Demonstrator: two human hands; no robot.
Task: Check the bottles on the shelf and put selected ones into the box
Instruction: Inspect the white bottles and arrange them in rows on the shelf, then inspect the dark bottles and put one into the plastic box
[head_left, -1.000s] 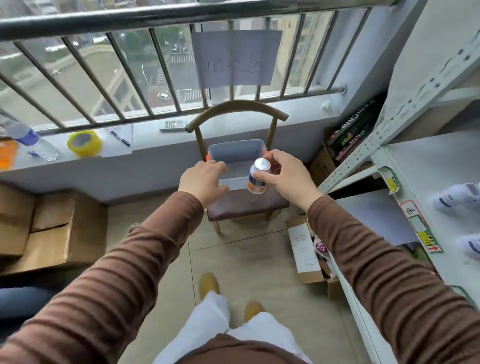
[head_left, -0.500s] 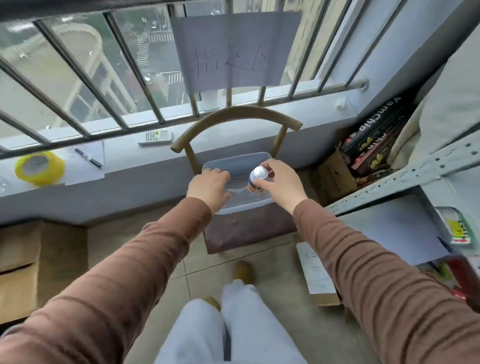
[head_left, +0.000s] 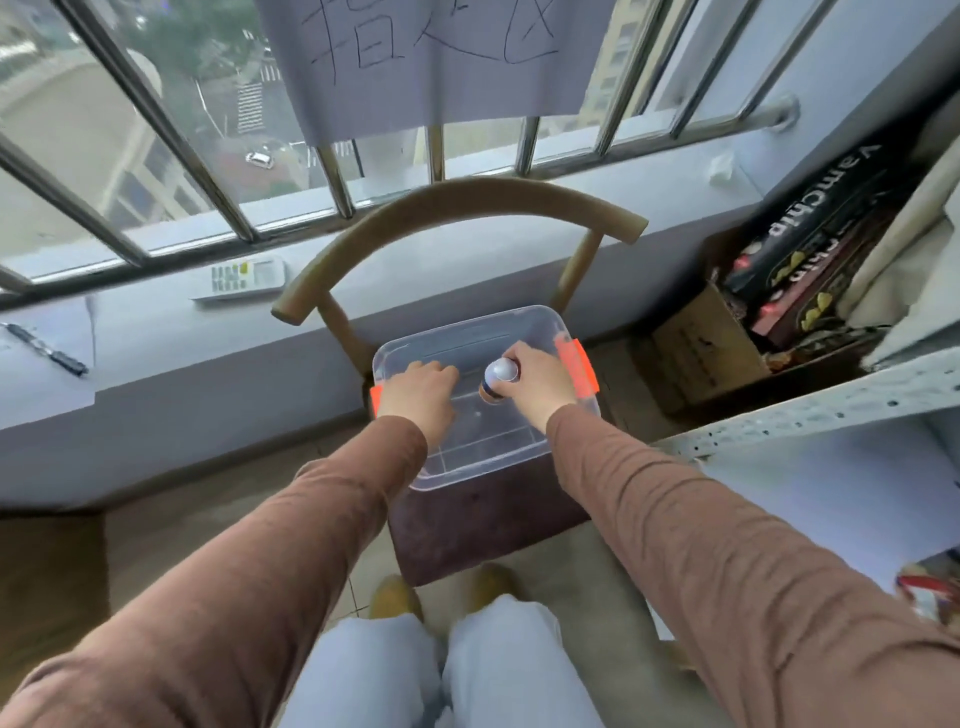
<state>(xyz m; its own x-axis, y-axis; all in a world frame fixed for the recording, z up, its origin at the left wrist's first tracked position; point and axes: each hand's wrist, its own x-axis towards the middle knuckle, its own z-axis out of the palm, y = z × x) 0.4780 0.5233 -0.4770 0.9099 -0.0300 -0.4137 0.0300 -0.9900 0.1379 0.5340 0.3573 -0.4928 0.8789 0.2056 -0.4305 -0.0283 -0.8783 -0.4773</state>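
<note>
Head view: the right hand (head_left: 537, 387) has its grip closed around a small silver-capped bottle (head_left: 497, 380), held upright inside the clear box (head_left: 470, 332) on the chair seat (head_left: 467, 525). The left hand (head_left: 418, 397), loosely curled, rests at the box's left edge, holding nothing visible.

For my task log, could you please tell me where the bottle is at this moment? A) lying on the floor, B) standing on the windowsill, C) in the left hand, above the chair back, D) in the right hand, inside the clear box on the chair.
D: the right hand grips the bottle inside the clear box.
</note>
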